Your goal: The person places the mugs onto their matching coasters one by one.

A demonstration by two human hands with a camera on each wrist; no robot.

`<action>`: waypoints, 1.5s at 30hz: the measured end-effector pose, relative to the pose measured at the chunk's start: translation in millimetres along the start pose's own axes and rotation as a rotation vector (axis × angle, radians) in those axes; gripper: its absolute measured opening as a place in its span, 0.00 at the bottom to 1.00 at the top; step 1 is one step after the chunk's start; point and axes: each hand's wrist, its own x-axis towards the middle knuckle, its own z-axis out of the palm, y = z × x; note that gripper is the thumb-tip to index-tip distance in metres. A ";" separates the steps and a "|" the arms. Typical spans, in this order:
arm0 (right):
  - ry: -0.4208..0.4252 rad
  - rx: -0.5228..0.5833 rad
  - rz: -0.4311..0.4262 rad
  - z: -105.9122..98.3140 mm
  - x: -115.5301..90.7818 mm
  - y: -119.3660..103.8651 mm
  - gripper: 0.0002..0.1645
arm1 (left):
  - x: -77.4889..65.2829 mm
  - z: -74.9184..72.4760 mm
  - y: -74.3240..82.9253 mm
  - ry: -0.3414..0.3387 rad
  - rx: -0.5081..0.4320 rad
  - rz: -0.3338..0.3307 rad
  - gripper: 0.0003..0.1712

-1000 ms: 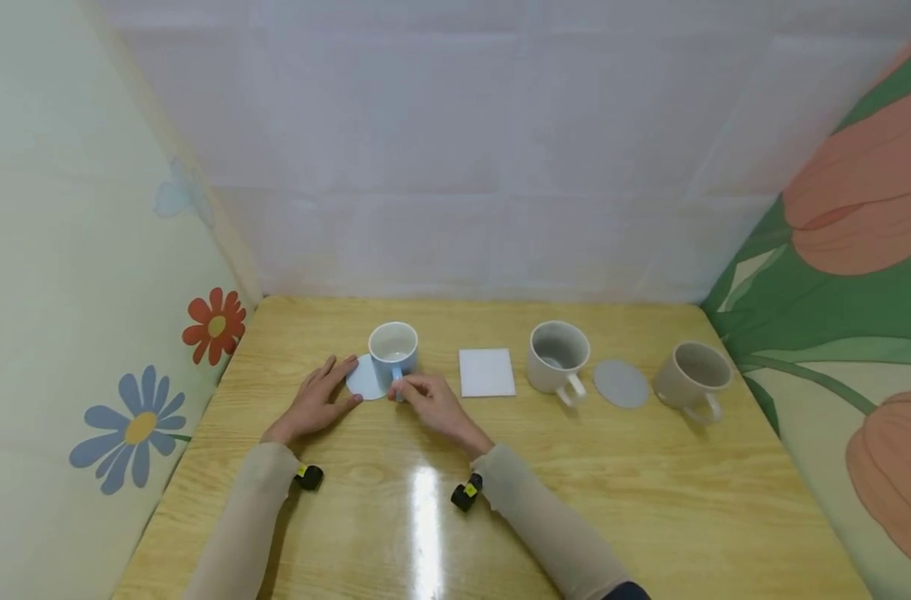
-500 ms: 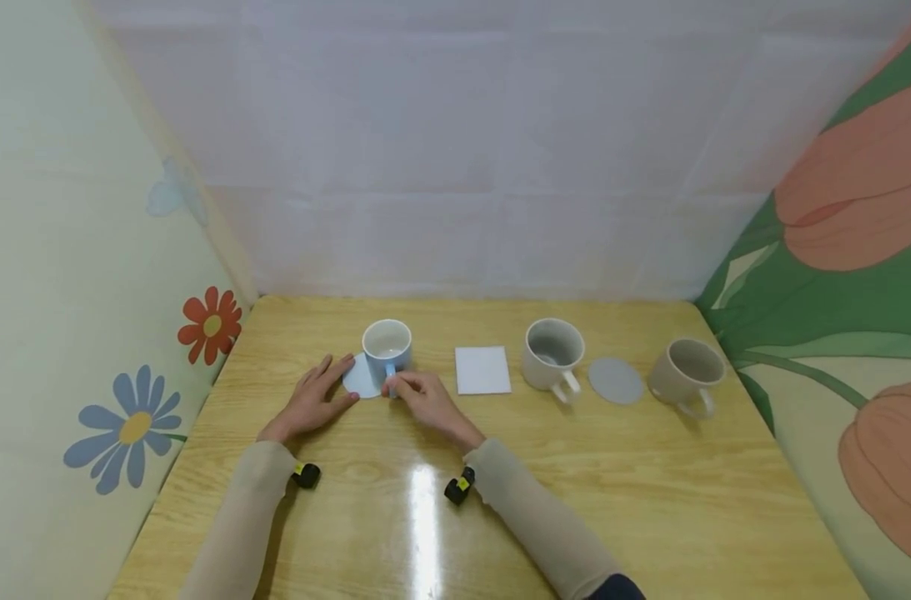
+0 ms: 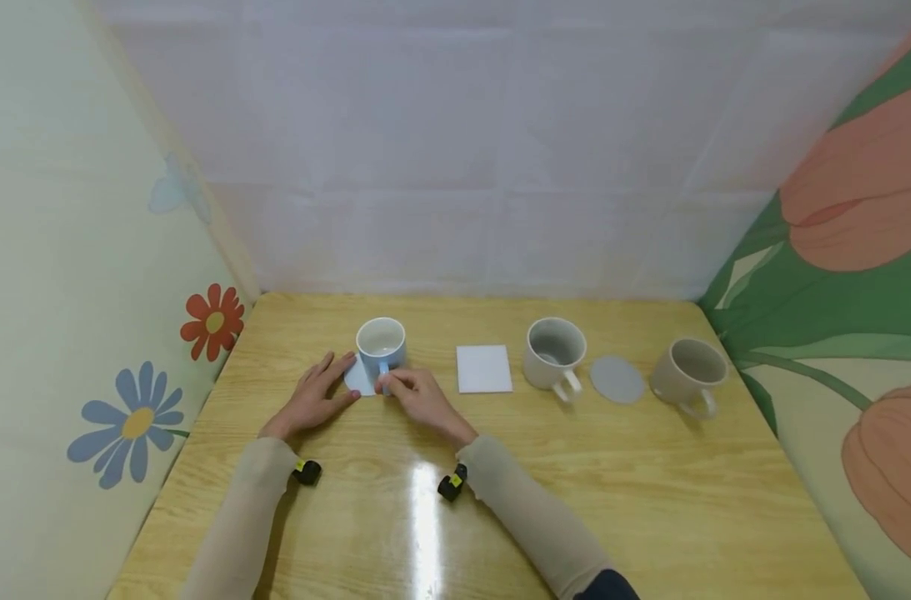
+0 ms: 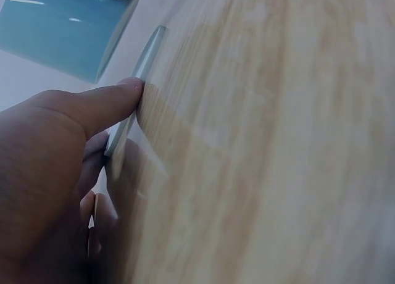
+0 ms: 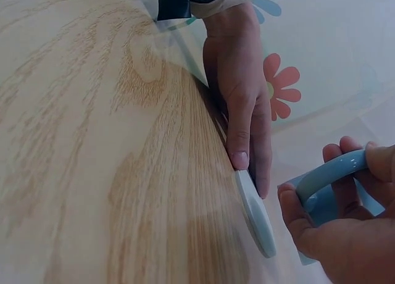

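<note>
My right hand [image 3: 428, 406] pinches the handle of a light blue mug [image 3: 374, 360] with a pale inside. The mug is upright over the right part of a round pale blue coaster [image 3: 356, 380]. In the left wrist view a narrow gap separates the mug's base [image 4: 68, 34] from the coaster [image 4: 149, 52]. My left hand [image 3: 312, 402] lies spread on the table, its thumb and a nearly straight finger touching the coaster's left and near edge. The right wrist view shows fingers and thumb around the mug handle [image 5: 333, 173], with the coaster [image 5: 256, 219] beside it.
To the right lie a white square coaster [image 3: 484, 369] and a grey round coaster [image 3: 618, 380]. One light grey mug [image 3: 541, 373] stands between them; another greyish mug [image 3: 673, 390] stands near the table's right side. Cloth walls border the wooden table [image 3: 613, 475].
My right hand has carried the blue mug slightly left, so it covers more of the pale blue coaster. The left hand has stayed at the coaster's edge.
</note>
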 end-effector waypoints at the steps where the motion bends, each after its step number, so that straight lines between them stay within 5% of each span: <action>1: 0.001 -0.003 -0.003 0.6 0.5 -0.1 0.17 | -0.2 -0.2 0.3 0.001 -0.002 -0.003 0.43; 8: -0.010 0.021 0.015 3.4 0.0 -12.2 0.15 | -1.2 0.1 -2.3 -0.002 0.010 -0.007 0.44; 45: -0.014 0.015 0.008 14.5 17.7 1.6 0.16 | 2.2 -1.5 0.9 -0.006 0.016 -0.016 0.45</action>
